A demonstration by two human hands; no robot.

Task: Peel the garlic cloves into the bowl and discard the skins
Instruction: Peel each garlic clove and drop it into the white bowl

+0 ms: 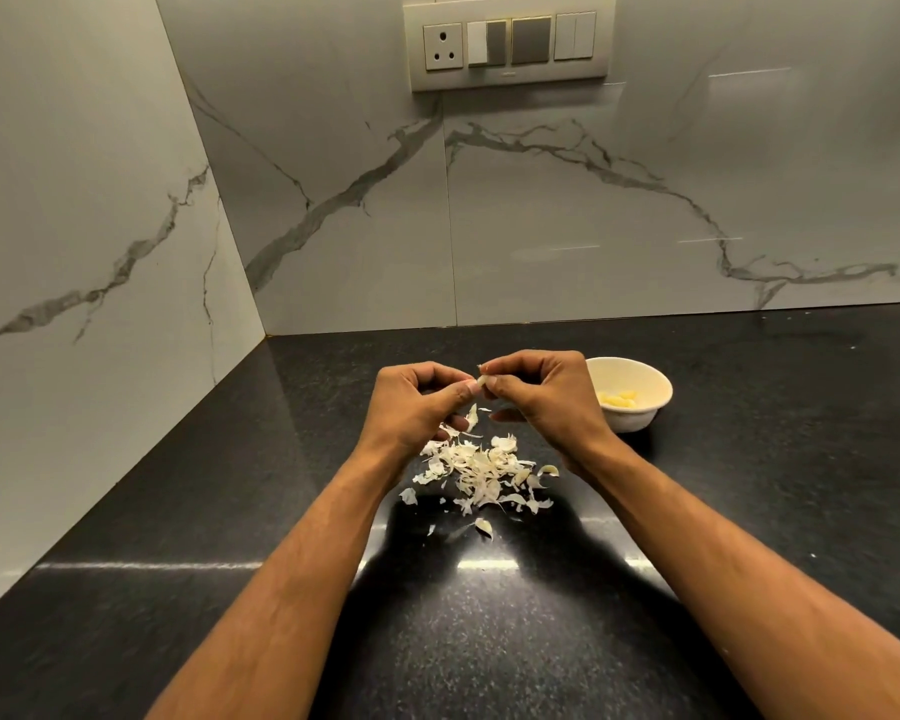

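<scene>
On the speckled black stone worktop (pixel 749 511), my left hand (pixel 417 407) and right hand (pixel 541 394) pinch one papery garlic clove (pixel 481 381) above flaky skins (pixel 481 472); one round white bowl (pixel 640 376).

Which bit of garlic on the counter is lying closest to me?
The lone clove lying by itself on the black counter, nearer you than the pile of skins. The other loose clove sits at the pile's right edge, farther away.

A black countertop (pixel 749 511) flecked with fine pale speckles is seen. The wall tiles (pixel 541 226) are coloured white and veined with grey marble streaks. The switch plate (pixel 510 46) is cream, fitted with grey and white rockers. The bowl (pixel 640 389) is off-white; pale yellow peeled cloves (pixel 617 400) and whitish skins (pixel 481 467) are shown.
</scene>
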